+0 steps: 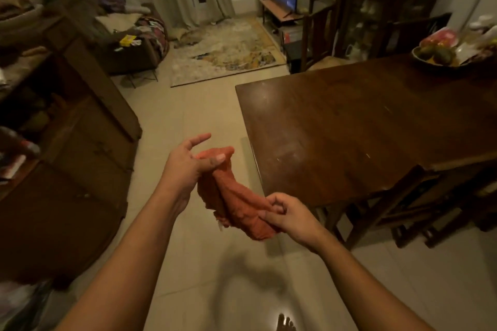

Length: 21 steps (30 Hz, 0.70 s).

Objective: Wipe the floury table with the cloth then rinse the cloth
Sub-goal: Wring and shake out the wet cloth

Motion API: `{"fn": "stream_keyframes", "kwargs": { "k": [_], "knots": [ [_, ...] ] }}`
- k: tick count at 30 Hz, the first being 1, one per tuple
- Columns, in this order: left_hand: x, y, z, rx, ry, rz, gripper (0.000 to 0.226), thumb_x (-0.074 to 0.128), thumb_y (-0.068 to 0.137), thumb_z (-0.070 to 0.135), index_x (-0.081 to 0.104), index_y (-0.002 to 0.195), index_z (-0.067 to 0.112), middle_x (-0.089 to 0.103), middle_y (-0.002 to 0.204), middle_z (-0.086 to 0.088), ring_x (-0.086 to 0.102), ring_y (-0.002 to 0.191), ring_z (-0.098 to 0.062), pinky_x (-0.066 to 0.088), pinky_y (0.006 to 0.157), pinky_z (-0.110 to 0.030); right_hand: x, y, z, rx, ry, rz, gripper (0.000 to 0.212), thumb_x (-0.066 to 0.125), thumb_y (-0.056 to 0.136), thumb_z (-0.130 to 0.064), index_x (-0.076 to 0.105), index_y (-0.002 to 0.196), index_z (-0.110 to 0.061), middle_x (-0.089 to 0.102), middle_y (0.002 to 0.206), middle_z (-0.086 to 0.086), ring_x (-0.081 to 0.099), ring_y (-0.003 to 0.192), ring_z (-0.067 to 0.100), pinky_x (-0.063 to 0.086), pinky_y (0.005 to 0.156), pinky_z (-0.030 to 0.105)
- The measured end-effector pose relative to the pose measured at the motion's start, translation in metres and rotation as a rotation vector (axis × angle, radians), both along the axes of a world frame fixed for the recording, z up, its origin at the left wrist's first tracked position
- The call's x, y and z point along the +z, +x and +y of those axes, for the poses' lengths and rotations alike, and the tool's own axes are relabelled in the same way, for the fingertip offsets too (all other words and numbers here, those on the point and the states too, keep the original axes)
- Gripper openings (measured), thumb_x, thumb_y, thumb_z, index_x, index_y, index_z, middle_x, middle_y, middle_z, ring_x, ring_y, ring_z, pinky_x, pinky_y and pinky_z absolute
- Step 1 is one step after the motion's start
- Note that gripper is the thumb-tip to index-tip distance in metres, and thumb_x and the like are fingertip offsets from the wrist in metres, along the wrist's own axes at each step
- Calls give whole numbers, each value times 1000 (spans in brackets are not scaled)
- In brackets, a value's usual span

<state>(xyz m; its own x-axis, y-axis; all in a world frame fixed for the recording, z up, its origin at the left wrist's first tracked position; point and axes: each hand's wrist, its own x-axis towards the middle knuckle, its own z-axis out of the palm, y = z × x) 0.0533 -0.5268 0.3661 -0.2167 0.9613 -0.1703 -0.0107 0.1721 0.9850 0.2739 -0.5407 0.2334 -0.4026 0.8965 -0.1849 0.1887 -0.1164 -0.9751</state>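
Cloth (228, 196) | left hand (185, 166) pinches top | right hand (287, 213) grips bottom | bowl (427, 64) on table (349, 129) holds fruit (441, 54)

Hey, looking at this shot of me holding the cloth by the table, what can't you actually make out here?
Head view only.
The table: dim light and blur; faint pale smears, flour amount unclear.
The cloth: parts covered by the left hand and right hand; wet or dry unclear.
The fruit bowl: contents blurred, items beyond it cut by the right edge.
A foot: cut by the bottom edge.
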Motion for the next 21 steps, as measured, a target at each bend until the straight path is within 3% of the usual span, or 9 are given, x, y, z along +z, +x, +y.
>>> {"fn": "stream_keyframes", "kwargs": {
  "k": [3, 6, 9, 11, 15, 18, 21],
  "knots": [
    [-2, -29, 68, -102, -20, 43, 50, 73, 80, -4, 60, 125, 13, 76, 99, -13, 73, 96, -21, 57, 83, -27, -1, -27, 61, -62, 23, 31, 11, 75, 90, -20, 64, 90, -19, 58, 66, 5, 53, 59, 10, 41, 55, 24],
    [-11, -52, 130, -117, -9, 139, 34, 70, 82, -7, 67, 112, 9, 78, 90, -5, 72, 90, -12, 54, 74, -14, -6, -49, 117, -80, 13, 13, 24, 77, 82, -40, 65, 89, -21, 56, 69, 8, 50, 63, 16, 39, 61, 30],
    [-24, -73, 194, -144, -15, 335, 24, 74, 78, -6, 73, 88, 16, 75, 75, 4, 68, 75, -8, 53, 73, -17, -14, -71, 159, -79, -2, -37, 14, 74, 84, -27, 64, 89, -19, 62, 69, 1, 54, 64, 12, 42, 61, 28],
    [-34, -87, 239, -205, -33, 402, 24, 73, 77, -9, 71, 82, 14, 73, 77, -8, 66, 71, -14, 53, 76, -28, -26, -85, 186, -74, -27, -85, 12, 70, 88, -12, 62, 87, -21, 63, 65, -9, 55, 58, 4, 43, 57, 22],
    [-58, -104, 333, -329, -49, 441, 24, 69, 76, -17, 67, 80, 7, 71, 83, -25, 66, 73, -23, 54, 75, -33, -54, -111, 239, -151, -41, -206, 13, 69, 90, -17, 60, 91, -27, 58, 68, -15, 54, 57, -10, 39, 52, 9],
    [-85, -107, 403, -430, -35, 433, 25, 72, 74, -16, 67, 88, 4, 69, 69, -10, 66, 59, -12, 55, 62, -27, -73, -125, 275, -328, -66, -245, 7, 67, 92, -25, 61, 92, -28, 59, 75, -13, 55, 63, -5, 43, 57, 15],
    [-107, -104, 469, -535, -51, 404, 27, 74, 73, -13, 66, 94, 1, 70, 74, -13, 66, 63, -17, 54, 65, -29, -79, -129, 313, -535, -65, -255, 4, 65, 95, -26, 64, 90, -25, 66, 77, -7, 60, 63, 0, 47, 59, 24]
  ]
}}
